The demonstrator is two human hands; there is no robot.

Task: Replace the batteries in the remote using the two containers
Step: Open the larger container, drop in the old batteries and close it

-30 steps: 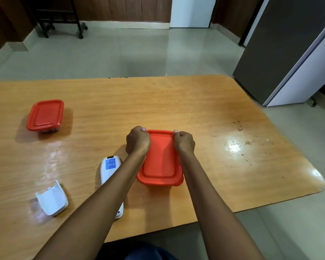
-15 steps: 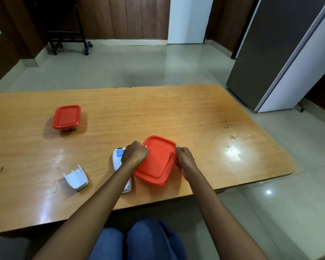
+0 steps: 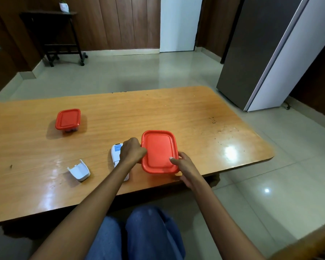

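Far container [image 3: 68,119]: upper left of the frame, a small box with a red lid shut on it, standing alone on the tabletop [image 3: 195,117], well apart from both hands. What is inside cannot be made out.

Battery cover [image 3: 79,170]: lower left of centre, a white curved plastic shell lying loose on the wood. It looks light and thin, likely to skid on the glossy surface.

Remote [image 3: 116,152]: white, lying just left of centre, its near end hidden under the left forearm. Whether batteries are in it cannot be told.

Left hand [image 3: 132,152]: curled into a closed grip at the left edge of the near lid, knuckles up, fingertips hidden.

Near container [image 3: 159,152]: centre of the frame, close to the near edge of the tabletop, red lid in place between the two hands. The lid looks like flexible plastic with a raised rim; it should peel best from a corner or lip while the other hand steadies the box. It seems light, so it may slide or tip if pulled one-handed.

Right hand [image 3: 186,167]: at the lid's lower right corner, thumb pressed on top and fingers wrapped under the rim, pinching that corner.
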